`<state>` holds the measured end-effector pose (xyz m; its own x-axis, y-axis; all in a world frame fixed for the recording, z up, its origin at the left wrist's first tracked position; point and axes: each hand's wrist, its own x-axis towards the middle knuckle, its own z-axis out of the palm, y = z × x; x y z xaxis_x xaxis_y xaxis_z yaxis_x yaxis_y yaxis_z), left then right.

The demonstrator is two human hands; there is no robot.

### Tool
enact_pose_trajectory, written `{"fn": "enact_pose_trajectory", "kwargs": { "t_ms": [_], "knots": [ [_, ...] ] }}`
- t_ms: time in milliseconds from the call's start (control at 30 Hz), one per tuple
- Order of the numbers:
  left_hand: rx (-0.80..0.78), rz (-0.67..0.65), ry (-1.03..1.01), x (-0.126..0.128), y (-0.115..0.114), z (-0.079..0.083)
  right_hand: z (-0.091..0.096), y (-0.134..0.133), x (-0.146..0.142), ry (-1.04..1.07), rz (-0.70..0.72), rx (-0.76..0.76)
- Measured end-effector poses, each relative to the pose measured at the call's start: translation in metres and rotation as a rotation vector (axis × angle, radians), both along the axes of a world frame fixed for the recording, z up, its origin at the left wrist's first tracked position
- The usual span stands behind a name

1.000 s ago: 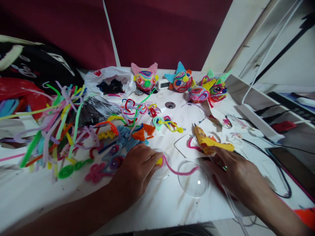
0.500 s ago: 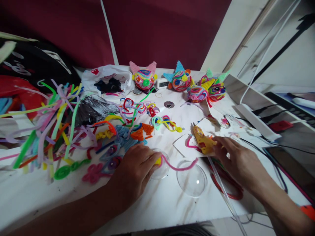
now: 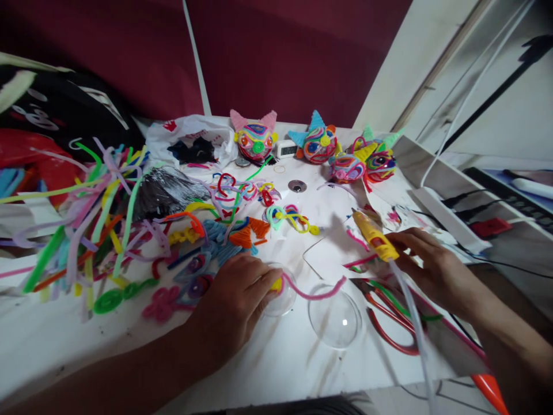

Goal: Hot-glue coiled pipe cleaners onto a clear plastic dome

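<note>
My left hand [image 3: 239, 300] is closed at the table's front, its fingertips pinching a small yellow pipe-cleaner piece [image 3: 277, 283] against a clear plastic dome [image 3: 283, 305]. From there a pink pipe cleaner [image 3: 314, 296] curves out to the right. Its free end reaches over a second clear dome [image 3: 334, 323] lying beside the first. On the right, my right hand [image 3: 425, 268] grips a yellow hot glue gun [image 3: 375, 235] with its nozzle pointing up and left. A translucent glue stick [image 3: 412, 311] trails from the gun's back. Red-handled scissors [image 3: 391, 323] lie below the gun.
Loose pipe cleaners [image 3: 95, 213] pile up at the left, near a white plastic bag [image 3: 190, 135]. Decorated balls with ears [image 3: 256, 141] line the back beside a small digital clock [image 3: 286, 149]. A power strip [image 3: 451, 219] with cables runs along the right.
My right hand has turned the glue gun and moved it slightly right, uncovering more of the scissors beneath. My left hand and the pink pipe cleaner stay almost where they were.
</note>
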<state>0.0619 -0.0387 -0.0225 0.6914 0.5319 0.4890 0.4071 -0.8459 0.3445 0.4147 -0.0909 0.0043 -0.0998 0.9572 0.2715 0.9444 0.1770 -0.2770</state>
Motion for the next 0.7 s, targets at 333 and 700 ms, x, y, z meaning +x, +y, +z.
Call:
{"fn": "enact_pose_trajectory", "kwargs": {
  "t_ms": [333, 700],
  "knots": [
    [0.031, 0.002, 0.000, 0.000, 0.002, -0.001, 0.013, -0.004, 0.013, 0.805, -0.153, -0.038],
    [0.078, -0.025, 0.007, 0.000, 0.003, 0.005, 0.005, -0.012, -0.014, 1.196, -0.179, -0.429]
  ]
}}
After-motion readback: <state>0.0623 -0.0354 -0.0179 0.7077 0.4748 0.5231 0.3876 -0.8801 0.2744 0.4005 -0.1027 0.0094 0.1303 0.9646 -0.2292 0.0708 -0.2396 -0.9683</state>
